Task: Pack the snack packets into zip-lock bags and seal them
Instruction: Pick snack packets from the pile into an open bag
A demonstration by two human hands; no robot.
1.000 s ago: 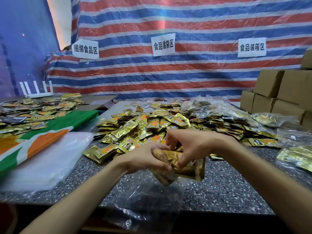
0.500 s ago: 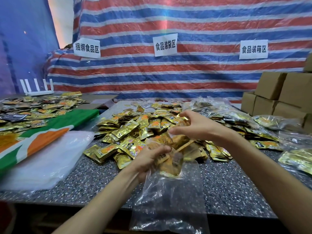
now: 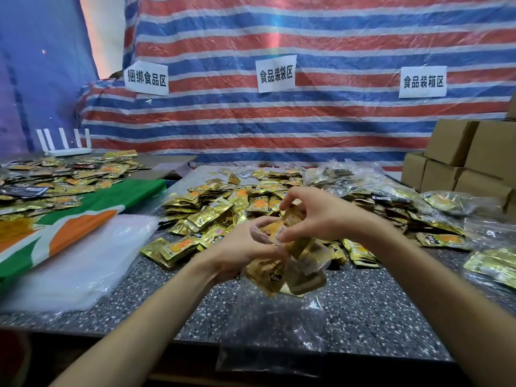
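Note:
A clear zip-lock bag (image 3: pixel 275 325) hangs over the front edge of the speckled table (image 3: pixel 377 308). Several gold snack packets (image 3: pixel 284 272) sit in its upper part. My left hand (image 3: pixel 240 247) grips the bag's mouth from the left. My right hand (image 3: pixel 312 213) pinches a gold packet (image 3: pixel 290 219) at the mouth, with its lower end inside the bag. A big heap of loose gold packets (image 3: pixel 223 202) lies just behind both hands.
Filled clear bags (image 3: pixel 458 202) lie to the right, with brown cardboard boxes (image 3: pixel 469 163) behind them. A stack of empty clear bags (image 3: pixel 78 263) and a green-and-orange cloth (image 3: pixel 69 219) lie on the left. More packets (image 3: pixel 55 177) cover the far left table.
My right hand left the bag, went back to the heap for another packet and has brought it down into the bag's mouth. The bag has shifted right and hangs lower.

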